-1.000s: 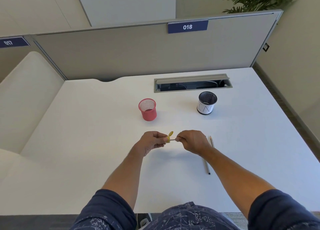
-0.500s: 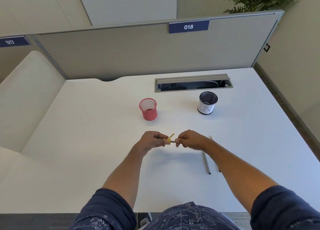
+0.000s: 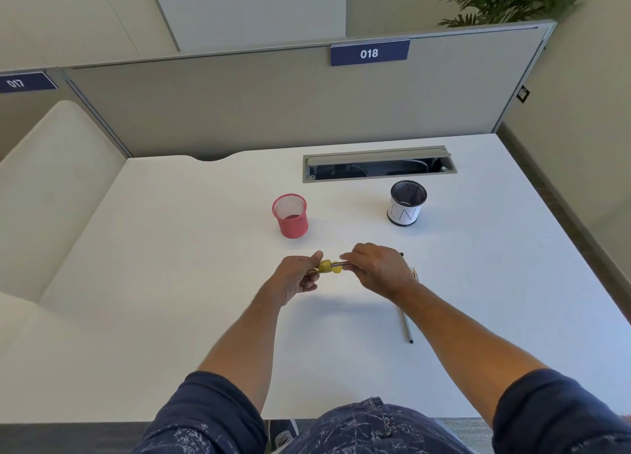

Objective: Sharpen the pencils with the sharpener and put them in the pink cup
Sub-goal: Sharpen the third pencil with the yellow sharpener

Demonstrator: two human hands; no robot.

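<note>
Above the white worktop [image 3: 191, 283], the left hand [image 3: 295, 278] grips a yellow sharpener [image 3: 327, 266] while the right hand [image 3: 377, 270] pinches a pencil [image 3: 338, 264] lying left-to-right into it, with the pink cup [image 3: 291, 216] just beyond, nearer the left hand.

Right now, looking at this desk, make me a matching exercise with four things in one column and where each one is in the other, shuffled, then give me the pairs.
Things
1. sharpener
2. pink cup
3. black and white cup
4. loose pencil

Places
A. standing far right, just in front of the cable slot
B. lying flat on the desk, partly hidden under the right forearm
C. held in the left hand, with the right hand feeding a pencil into it
D. standing beyond the left hand, its inside bare of pencils

Pairs: 1-C, 2-D, 3-A, 4-B
</note>
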